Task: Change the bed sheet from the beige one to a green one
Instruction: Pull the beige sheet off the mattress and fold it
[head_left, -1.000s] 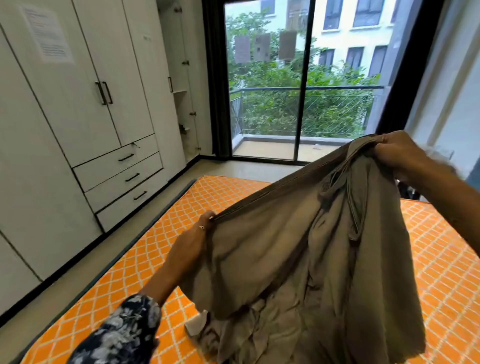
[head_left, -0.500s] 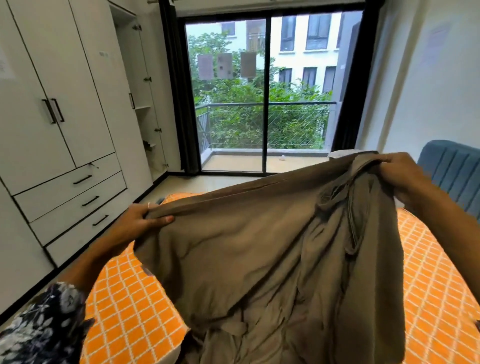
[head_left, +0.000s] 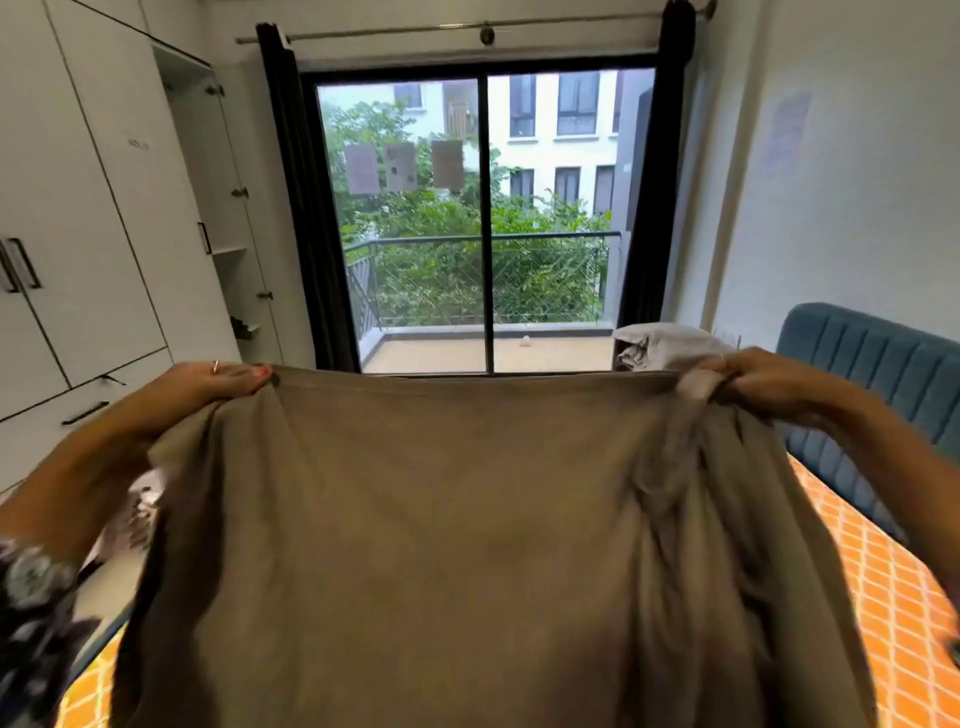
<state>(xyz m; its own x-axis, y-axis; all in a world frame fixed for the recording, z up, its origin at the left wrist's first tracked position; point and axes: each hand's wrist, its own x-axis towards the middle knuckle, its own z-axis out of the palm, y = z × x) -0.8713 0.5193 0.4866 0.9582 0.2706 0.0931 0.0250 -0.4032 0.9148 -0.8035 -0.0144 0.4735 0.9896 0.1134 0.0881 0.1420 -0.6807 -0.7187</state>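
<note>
The beige sheet (head_left: 457, 545) hangs stretched wide in front of me, filling the lower middle of the view. My left hand (head_left: 218, 382) grips its top edge at the left. My right hand (head_left: 753, 382) grips a bunched part of the top edge at the right. The top edge runs taut and level between both hands. Under the sheet lies the bare orange patterned mattress (head_left: 893, 597), visible at the lower right and a sliver at the lower left. No green sheet is in view.
White wardrobes with drawers (head_left: 78, 260) line the left wall. A glass balcony door (head_left: 485, 223) with dark curtains is straight ahead. The blue padded headboard (head_left: 872, 374) stands at the right, with a pale bundle of cloth (head_left: 660, 345) beside it.
Both hands have moved apart and up, spreading the sheet's top edge flat and level. The view has tilted up, and the sheet hides most of the mattress.
</note>
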